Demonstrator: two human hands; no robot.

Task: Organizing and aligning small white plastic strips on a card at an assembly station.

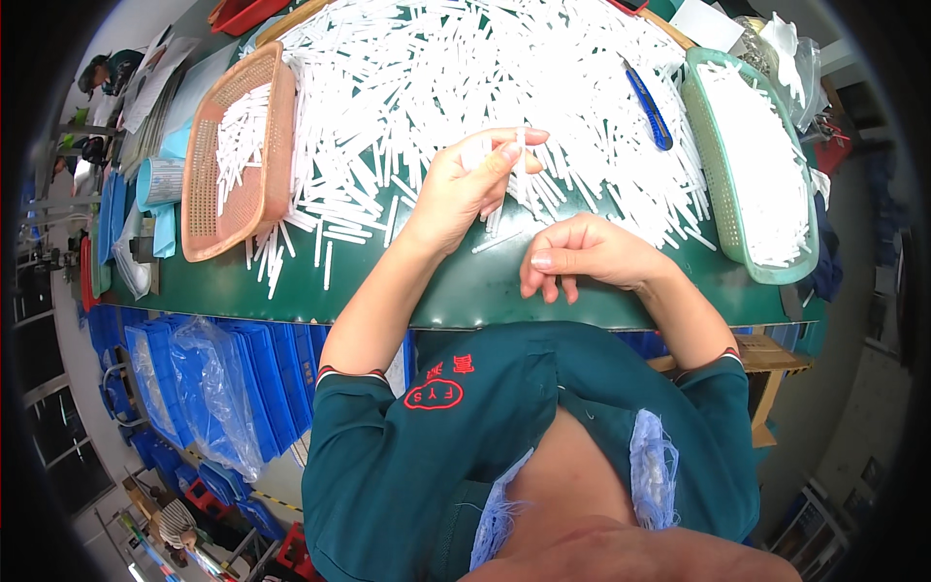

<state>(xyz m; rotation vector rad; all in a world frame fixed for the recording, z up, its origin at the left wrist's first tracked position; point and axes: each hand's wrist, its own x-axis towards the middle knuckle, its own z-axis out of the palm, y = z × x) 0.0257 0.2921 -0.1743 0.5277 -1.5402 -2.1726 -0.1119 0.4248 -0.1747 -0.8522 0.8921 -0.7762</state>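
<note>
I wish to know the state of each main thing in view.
Left hand: pinching a thin white stick
Right hand: loosely curled, nothing visibly held
Orange plastic mesh basket: partly filled
Green plastic mesh basket: mostly full
Blue plastic utility knife: lying flat, blade unclear
Loose white sticks: scattered, piled

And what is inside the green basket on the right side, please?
The green basket holds a heap of small white sticks. They cover its bottom, so anything lying underneath cannot be seen.

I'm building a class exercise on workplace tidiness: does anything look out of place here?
Possibly the blue utility knife: a cutting tool lying among loose white sticks, just left of the green basket, looks misplaced.
</note>
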